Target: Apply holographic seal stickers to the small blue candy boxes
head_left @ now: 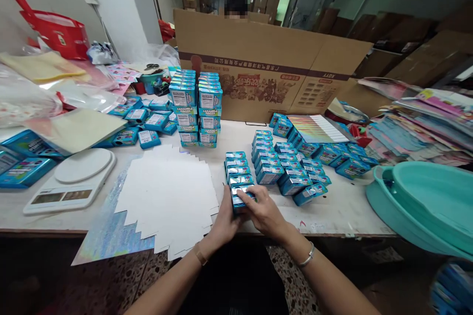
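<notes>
Glossy blue rectangular pack (237, 204) close to the front edge of the white-topped bench (332, 220). Clasped between left grip (226, 215) and right grip (266, 209), both closed around it: left fingers along its left side, right fingers across the top and right side. Underside hidden by the hands; impossible to tell whether raised or resting. On the left wrist, a brown band (201, 254); on the right, a silver bracelet (308, 256).

Just behind, a short row of matching packs (238, 170), running straight away from the body. To the right, close rows of upright packs (269, 168); beyond them, more packs partly under a rainbow-striped sheet (312, 128). Left of the hands, overlapping white sheets (170, 189), fanned into a rough circle over a shimmering iridescent sheet (96, 241) jutting past the bench edge. Behind these, two tall stacks (185, 98) of blue packs, with "CARAMELO MACIZO" lettering. Farther left, a white kitchen scale (66, 198) and loose blue packs (149, 139). At the right end, nested turquoise plastic basins (384, 199) beside piled colourful printed sheets (436, 113). At the back, an upright brown cardboard panel (318, 54) with upside-down print, and behind it the top of another person's head (236, 4).
</notes>
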### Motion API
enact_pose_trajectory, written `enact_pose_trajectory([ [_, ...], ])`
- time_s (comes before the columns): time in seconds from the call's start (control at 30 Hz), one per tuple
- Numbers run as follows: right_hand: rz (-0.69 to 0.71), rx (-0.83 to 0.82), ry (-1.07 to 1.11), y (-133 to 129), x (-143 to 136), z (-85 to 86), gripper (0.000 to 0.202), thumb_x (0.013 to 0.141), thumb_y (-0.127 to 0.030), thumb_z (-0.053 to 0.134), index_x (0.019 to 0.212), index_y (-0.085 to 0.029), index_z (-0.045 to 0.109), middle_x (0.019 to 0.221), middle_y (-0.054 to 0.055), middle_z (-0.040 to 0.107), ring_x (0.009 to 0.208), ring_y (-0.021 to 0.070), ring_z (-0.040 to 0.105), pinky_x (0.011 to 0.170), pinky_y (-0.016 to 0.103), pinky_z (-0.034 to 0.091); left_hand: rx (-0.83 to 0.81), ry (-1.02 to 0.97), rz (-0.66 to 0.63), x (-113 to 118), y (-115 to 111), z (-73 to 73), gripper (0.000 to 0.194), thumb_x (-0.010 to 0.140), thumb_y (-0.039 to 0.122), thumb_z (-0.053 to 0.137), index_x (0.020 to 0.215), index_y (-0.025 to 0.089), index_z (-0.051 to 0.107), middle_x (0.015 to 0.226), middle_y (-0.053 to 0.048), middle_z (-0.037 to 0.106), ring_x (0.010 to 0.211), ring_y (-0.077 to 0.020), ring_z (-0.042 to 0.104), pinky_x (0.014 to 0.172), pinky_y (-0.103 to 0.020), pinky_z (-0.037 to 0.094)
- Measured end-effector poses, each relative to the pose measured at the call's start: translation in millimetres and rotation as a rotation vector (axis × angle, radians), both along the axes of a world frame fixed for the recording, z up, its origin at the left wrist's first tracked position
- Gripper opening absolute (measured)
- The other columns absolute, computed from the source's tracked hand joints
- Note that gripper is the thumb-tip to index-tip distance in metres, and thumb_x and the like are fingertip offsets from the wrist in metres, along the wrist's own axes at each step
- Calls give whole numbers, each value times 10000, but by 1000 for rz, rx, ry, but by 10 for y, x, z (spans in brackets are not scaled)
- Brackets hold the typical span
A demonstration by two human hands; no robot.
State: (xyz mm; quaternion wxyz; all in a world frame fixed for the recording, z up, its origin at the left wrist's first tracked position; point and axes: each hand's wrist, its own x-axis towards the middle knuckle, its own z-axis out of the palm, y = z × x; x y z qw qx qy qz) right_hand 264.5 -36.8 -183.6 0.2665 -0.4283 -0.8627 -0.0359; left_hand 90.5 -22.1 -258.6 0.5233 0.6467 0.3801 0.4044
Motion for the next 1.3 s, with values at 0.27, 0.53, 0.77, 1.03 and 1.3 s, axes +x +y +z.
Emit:
enact_pose_trajectory([
  [0.27, 129, 167, 150, 79, -58, -161, 629, 945, -136, 529, 1533, -269, 349, 1167, 114, 539, 1052, 250, 544, 905, 426, 526, 61, 77, 45, 10, -32, -110, 886, 897, 215, 528, 1608, 199, -1, 1692, -152, 74, 1551, -310, 122, 1261, -529, 149],
  [0.53, 52, 66, 339, 71, -69, -284, 664, 932, -156, 564, 1532, -356, 361, 1196, 97, 556, 1072, 256, 576, 906, 451, 537, 137, 143, 28, -46, -5, -73, 831, 916, 162, 468, 1611, 212, 16, 1682, -151, 144, 1538, -305, 190, 1249, -528, 205],
  [0.77, -21, 133, 327, 60, -91, -439, 710, 940, -178, 549, 1571, -347, 272, 1244, 107, 581, 1191, 300, 553, 983, 526, 503, 45, 159, 33, -69, -1, -95, 926, 860, 144, 515, 1608, 196, -27, 1691, -146, 97, 1536, -312, 196, 1245, -515, 216],
  [1.03, -138, 44, 279, -119, -157, -517, 730, 945, -133, 499, 1579, -353, 213, 1636, 119, 167, 1514, 372, 197, 1095, 632, 413, 110, 247, 105, -40, -46, -105, 927, 836, 125, 515, 1613, 204, 16, 1676, -160, 165, 1532, -343, 199, 1249, -586, 130],
  [1.3, -210, 167, 209, 224, -199, -669, 737, 907, -143, 547, 1554, -369, 274, 1512, 142, 346, 1398, 390, 399, 1030, 657, 468, 81, 261, -48, -337, 382, -35, 936, 762, 170, 633, 1596, 208, 209, 1669, -139, 205, 1534, -370, 168, 1249, -589, 147],
])
